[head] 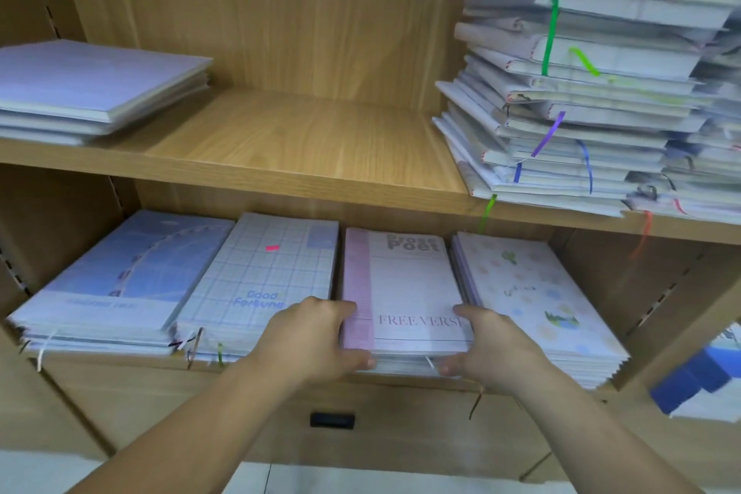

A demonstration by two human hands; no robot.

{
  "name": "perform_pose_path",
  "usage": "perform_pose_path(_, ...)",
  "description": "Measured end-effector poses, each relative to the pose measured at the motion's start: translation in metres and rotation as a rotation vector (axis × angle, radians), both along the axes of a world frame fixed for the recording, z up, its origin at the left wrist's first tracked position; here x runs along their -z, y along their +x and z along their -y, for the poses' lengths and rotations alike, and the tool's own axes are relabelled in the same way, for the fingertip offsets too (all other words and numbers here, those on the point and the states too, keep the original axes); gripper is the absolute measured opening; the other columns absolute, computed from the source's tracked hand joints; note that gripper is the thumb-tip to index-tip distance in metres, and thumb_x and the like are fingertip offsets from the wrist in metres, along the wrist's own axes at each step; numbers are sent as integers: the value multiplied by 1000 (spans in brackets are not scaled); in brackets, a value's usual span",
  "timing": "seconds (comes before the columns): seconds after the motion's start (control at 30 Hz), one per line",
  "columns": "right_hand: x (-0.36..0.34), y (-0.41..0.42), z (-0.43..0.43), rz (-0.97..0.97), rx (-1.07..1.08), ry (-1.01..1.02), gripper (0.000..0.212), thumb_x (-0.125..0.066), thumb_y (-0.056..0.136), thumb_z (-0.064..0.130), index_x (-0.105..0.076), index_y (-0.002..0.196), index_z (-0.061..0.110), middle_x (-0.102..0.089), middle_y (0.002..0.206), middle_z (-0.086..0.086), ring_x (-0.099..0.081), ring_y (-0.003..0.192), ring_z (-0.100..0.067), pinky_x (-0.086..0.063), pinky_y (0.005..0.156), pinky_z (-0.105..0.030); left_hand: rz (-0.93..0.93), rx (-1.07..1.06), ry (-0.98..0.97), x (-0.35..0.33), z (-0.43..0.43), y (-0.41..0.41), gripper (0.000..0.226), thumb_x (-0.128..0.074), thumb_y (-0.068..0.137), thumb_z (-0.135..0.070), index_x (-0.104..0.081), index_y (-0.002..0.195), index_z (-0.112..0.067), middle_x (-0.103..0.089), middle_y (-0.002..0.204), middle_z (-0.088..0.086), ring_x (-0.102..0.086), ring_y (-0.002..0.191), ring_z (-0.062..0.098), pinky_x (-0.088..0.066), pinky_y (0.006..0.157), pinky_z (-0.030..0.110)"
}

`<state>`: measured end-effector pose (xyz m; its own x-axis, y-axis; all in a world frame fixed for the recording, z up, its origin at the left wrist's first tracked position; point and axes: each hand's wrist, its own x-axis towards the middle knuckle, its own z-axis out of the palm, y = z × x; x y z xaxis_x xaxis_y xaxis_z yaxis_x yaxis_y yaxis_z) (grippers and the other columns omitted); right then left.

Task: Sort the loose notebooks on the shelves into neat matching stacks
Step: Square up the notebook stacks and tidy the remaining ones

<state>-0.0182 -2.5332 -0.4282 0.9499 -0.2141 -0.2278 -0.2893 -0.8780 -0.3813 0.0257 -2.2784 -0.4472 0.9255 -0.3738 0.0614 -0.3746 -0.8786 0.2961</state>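
Four stacks of notebooks sit side by side on the lower shelf (pixel 120 365). The person holds the third one from the left, the pink stack (pixel 413 293), with both hands. Its top cover has a pink strip and the words "Prose Poet" and "FREE VERSE". The left hand (pixel 316 337) grabs the stack's left side near the front, with the fingers bent over the top and the thumb on the front edge. The right hand (pixel 481 345) grabs the right side in the same way.

Just to the left lies the checked stack (pixel 272 277) that says "Good Fortune", and the left hand lies over its corner. Next to that, at the far left, is the blue stack (pixel 132 273). On the right of the pink one lies the dotted stack (pixel 533 293), touching it.

On the upper shelf (pixel 304 144), a small stack (pixel 92 88) sits at the left. At the right stands a tall pile (pixel 581 92), messy, with bright ribbons hanging out
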Motion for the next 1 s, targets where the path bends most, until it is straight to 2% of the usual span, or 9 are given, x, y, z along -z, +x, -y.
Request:
perform_pose_path(0.1, 7, 2, 0, 59, 29, 29, 101, -89, 70, 46, -36, 155, 31, -48, 150, 3, -53, 126, -20, -49, 98, -32, -11, 3, 37, 4, 3, 1, 63, -74, 77, -62, -60, 125, -25, -67, 102, -4, -62, 101, 19, -54, 82, 34)
perform_pose_path(0.23, 13, 4, 3, 99, 120, 177, 96, -96, 62, 33, -51, 147, 31, -56, 138, -2, -62, 68, -20, -60, 65, -35, -26, -20, -34, 9, 4, 8, 41, -80, 77, -51, -63, 103, -22, -62, 81, -5, -60, 86, 19, -43, 62, 30)
perform_pose_path(0.3, 15, 6, 4, 107, 146, 202, 91, -97, 62, 28, -56, 143, 29, -59, 132, -8, -63, 45, -21, -56, 49, -30, -21, -27, -68, 11, 5, 11, 37, -80, 77, -47, -64, 102, -24, -63, 81, -5, -60, 88, 20, -46, 63, 30)
perform_pose_path(0.33, 16, 7, 4, 109, 145, 200, 90, -97, 62, 29, -57, 142, 29, -60, 131, -10, -63, 40, -22, -56, 48, -30, -18, -31, -72, 11, 5, 12, 39, -80, 78, -46, -66, 107, -24, -65, 84, -5, -61, 90, 20, -50, 67, 32)
perform_pose_path(0.43, 17, 9, 1, 98, 160, 208, 91, -97, 62, 30, -56, 144, 30, -56, 135, -11, -65, 43, -23, -58, 51, -30, 0, -33, -50, 12, 6, 13, 36, -77, 81, -43, -66, 108, -21, -65, 88, -3, -62, 90, 21, -53, 70, 32)
perform_pose_path(0.57, 17, 12, 5, 104, 166, 219, 82, -94, 68, 22, -58, 141, 19, -56, 136, -11, -68, 45, -23, -60, 53, -31, -23, -27, -114, 13, 6, 14, 24, -76, 81, -35, -59, 81, -17, -49, 72, -6, -53, 74, 18, -35, 54, 27)
perform_pose_path(0.7, 21, 13, 6, 167, 151, 176, 69, -93, 69, 23, -66, 132, 16, -69, 112, -12, -68, 48, -13, -56, 60, -26, -43, -31, -222, 16, 3, 17, 25, -81, 79, -34, -71, 95, -18, -66, 84, -4, -62, 88, 19, -50, 69, 30)
perform_pose_path(0.8, 21, 10, 3, 206, 183, 176, 61, -92, 70, 22, -69, 126, 17, -68, 116, -8, -70, 54, -13, -59, 66, -30, -30, -56, -288, 18, 4, 16, 36, -83, 80, -33, -73, 114, -25, -72, 104, -7, -63, 99, 14, -47, 77, 25)
perform_pose_path(1.0, 16, 2, 1, 217, 168, 51, 60, -91, 70, 32, -70, 126, 26, -67, 120, 2, -65, 102, -17, -56, 90, -36, -9, -7, -246, 22, 7, 10, 48, -78, 83, -34, -65, 129, -29, -65, 120, -4, -60, 111, 18, -52, 91, 32)
